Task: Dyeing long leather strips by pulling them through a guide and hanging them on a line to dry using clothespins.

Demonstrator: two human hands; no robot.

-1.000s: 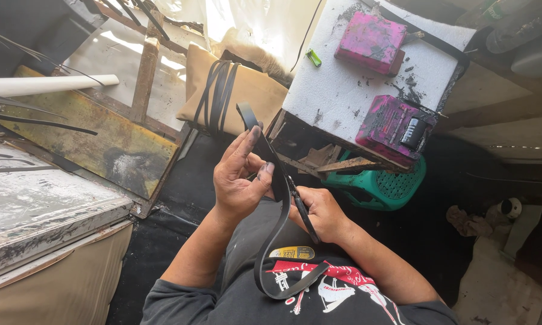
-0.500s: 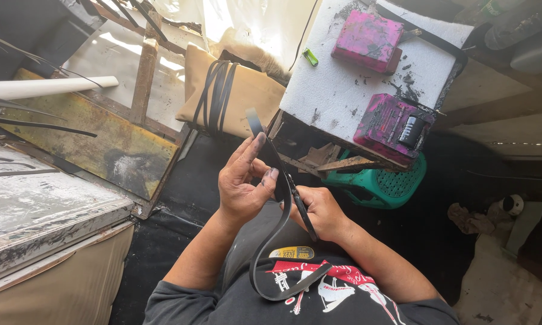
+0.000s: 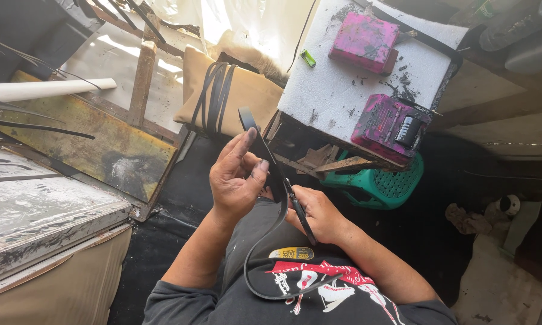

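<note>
The black strap point(image 3: 270, 157) runs up from the lap, looping low across the shirt. The left hand point(image 3: 235, 180) pinches it high, thumb and fingers closed on it, tip poking above. The right hand point(image 3: 316, 212) grips lower, fingers curled around strap and a thin dark tool point(image 3: 301, 210). Beyond, a white surface point(image 3: 343, 90) carries two pink boxes point(image 3: 364, 41) near its far and right edges. More straps point(image 3: 215, 96) drape a tan cushion point(image 3: 250, 96).
</note>
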